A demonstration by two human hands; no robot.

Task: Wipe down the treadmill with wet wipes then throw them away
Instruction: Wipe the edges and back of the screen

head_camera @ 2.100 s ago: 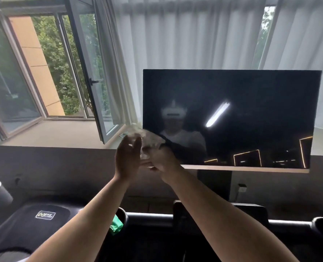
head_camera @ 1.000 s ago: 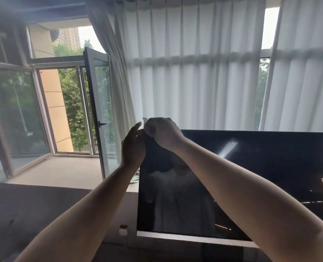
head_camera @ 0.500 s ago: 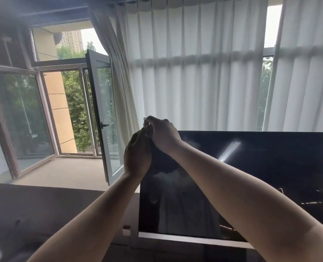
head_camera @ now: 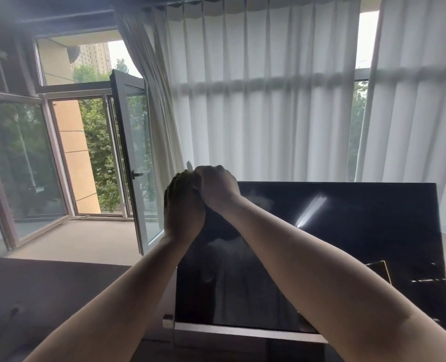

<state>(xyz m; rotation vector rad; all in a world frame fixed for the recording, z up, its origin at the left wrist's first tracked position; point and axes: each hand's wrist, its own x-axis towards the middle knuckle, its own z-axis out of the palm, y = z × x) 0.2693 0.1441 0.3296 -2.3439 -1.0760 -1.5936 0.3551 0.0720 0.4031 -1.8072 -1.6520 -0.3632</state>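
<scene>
At the top left corner of the treadmill screen (head_camera: 347, 244), the right hand (head_camera: 216, 185) was curled round a mostly hidden wet wipe (head_camera: 189, 166). The left hand (head_camera: 182, 207) touched the right, its grip unclear. Screen wiping seemed under way; next, a firm sweep along the top edge.

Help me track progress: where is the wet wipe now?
Head view, left of centre: the wet wipe pokes up between the left hand and right hand, at the upper left corner of the screen.

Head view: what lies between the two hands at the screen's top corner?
In the head view, the tip of a white wet wipe pokes up between the left hand and right hand; the rest is hidden.
</scene>
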